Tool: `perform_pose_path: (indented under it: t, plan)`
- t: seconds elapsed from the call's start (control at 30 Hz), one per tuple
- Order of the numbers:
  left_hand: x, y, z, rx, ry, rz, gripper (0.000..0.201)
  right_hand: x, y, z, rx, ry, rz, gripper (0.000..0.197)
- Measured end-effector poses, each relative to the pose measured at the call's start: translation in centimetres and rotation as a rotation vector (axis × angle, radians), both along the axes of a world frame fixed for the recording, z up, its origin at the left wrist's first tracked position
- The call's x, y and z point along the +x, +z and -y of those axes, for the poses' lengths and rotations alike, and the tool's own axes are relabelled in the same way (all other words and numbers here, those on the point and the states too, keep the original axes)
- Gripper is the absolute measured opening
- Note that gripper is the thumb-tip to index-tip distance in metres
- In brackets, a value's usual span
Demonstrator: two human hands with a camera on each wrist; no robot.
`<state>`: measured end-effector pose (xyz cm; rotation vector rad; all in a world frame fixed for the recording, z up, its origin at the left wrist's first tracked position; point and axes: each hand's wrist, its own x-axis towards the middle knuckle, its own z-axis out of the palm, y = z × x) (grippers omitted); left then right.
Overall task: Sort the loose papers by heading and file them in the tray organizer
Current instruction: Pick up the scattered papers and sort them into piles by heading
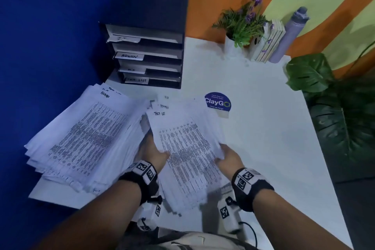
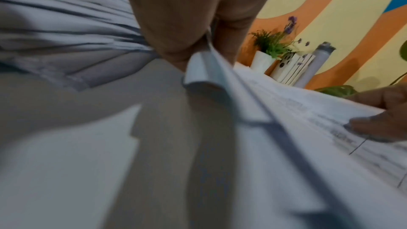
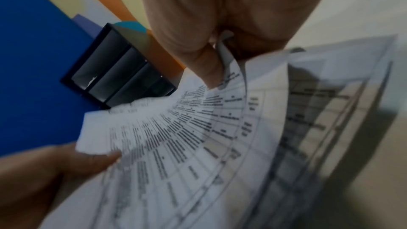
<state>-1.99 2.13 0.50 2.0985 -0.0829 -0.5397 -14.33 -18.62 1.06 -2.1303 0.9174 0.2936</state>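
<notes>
Both hands hold a fanned stack of printed sheets (image 1: 186,148) above the white table (image 1: 263,128); its top sheet is headed "TASK LIST". My left hand (image 1: 156,152) grips the stack's left edge, thumb on top, fingers underneath. My right hand (image 1: 227,156) pinches the right edge (image 3: 222,69) of the upper sheets. A second, larger spread pile (image 1: 85,138) lies at the left, its top sheet headed "ADMIN". The black tray organizer (image 1: 148,50) stands at the back left with several labelled shelves, including "IT", "ADMIN" and "TASK LIST".
A blue wall (image 1: 50,36) borders the table on the left. A blue round "ClayGo" sign (image 1: 217,102) stands mid-table. A potted plant (image 1: 241,26), some books (image 1: 267,44) and a grey bottle (image 1: 290,34) line the back edge. Large green leaves (image 1: 328,103) hang at the right.
</notes>
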Motion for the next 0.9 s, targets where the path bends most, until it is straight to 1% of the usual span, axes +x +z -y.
perform_pose_path:
  t: [0.07, 0.1, 0.13, 0.17, 0.2, 0.23, 0.27, 0.3, 0.33, 0.4, 0.47, 0.53, 0.6, 0.63, 0.67, 0.73, 0.77, 0.8, 0.83, 0.9]
  plan:
    - [0.2, 1.4, 0.2, 0.011, 0.002, 0.023, 0.069, 0.5, 0.0, 0.8, -0.141, 0.011, 0.011, 0.063]
    - [0.4, 2.5, 0.1, -0.013, -0.011, 0.052, 0.071, 1.0, 0.1, 1.5, -0.156, -0.022, 0.014, 0.07]
    - [0.9, 3.2, -0.4, -0.022, -0.046, 0.097, 0.074, 1.4, 0.6, 1.9, -0.083, -0.076, 0.039, 0.079]
    - [1.4, 4.4, -1.0, -0.056, -0.081, 0.126, 0.075, 1.9, 1.1, 2.2, 0.071, -0.136, 0.087, 0.088]
    - [2.0, 5.3, -1.9, -0.098, -0.096, 0.114, 0.073, 2.4, 1.4, 2.4, 0.26, -0.173, 0.17, 0.092]
    - [2.4, 6.6, -2.7, -0.152, -0.092, 0.068, 0.07, 3.0, 1.8, 2.0, 0.448, -0.19, 0.254, 0.09]
    - [3.1, 7.3, -3.6, -0.173, -0.072, 0.038, 0.067, 3.6, 2.3, 1.3, 0.599, -0.19, 0.328, 0.082]
    - [3.7, 8.1, -4.6, -0.18, -0.044, 0.042, 0.065, 4.3, 2.7, 0.3, 0.681, -0.165, 0.383, 0.072]
    - [4.5, 8.5, -5.5, -0.145, -0.017, 0.08, 0.064, 5.0, 3.3, -1.1, 0.696, -0.127, 0.423, 0.061]
    - [6.3, 9.2, -7.8, -0.064, 0.025, 0.159, 0.065, 6.9, 3.9, -4.6, 0.631, -0.078, 0.457, 0.048]
    - [8.2, 9.4, -9.8, 0.011, 0.047, 0.202, 0.069, 8.6, 4.1, -7.8, 0.566, -0.092, 0.48, 0.04]
    - [10.2, 9.3, -12.1, 0.087, 0.067, 0.225, 0.071, 10.3, 4.2, -10.6, 0.556, -0.122, 0.498, 0.035]
    - [12.2, 8.8, -14.5, 0.15, 0.106, 0.235, 0.071, 11.9, 4.0, -12.8, 0.618, -0.12, 0.463, 0.036]
    - [13.0, 8.3, -15.7, 0.191, 0.123, 0.229, 0.071, 12.6, 3.8, -13.6, 0.643, -0.083, 0.412, 0.04]
    - [13.7, 7.6, -16.9, 0.24, 0.138, 0.211, 0.07, 13.3, 3.2, -14.2, 0.631, -0.031, 0.342, 0.047]
    - [14.4, 5.8, -19.2, 0.353, 0.138, 0.155, 0.068, 14.4, 2.0, -14.7, 0.51, 0.064, 0.175, 0.066]
    - [14.5, 4.9, -20.2, 0.415, 0.126, 0.122, 0.069, 14.7, 1.6, -14.6, 0.445, 0.072, 0.108, 0.067]
    - [14.7, 4.0, -20.9, 0.48, 0.11, 0.094, 0.071, 14.9, 1.2, -14.4, 0.416, 0.065, 0.071, 0.065]
    - [14.7, 3.3, -21.5, 0.536, 0.09, 0.074, 0.073, 14.8, 1.0, -14.2, 0.429, 0.055, 0.055, 0.063]
    - [14.9, 2.1, -22.3, 0.649, 0.045, 0.066, 0.075, 14.6, 0.4, -14.2, 0.487, 0.016, 0.045, 0.066]
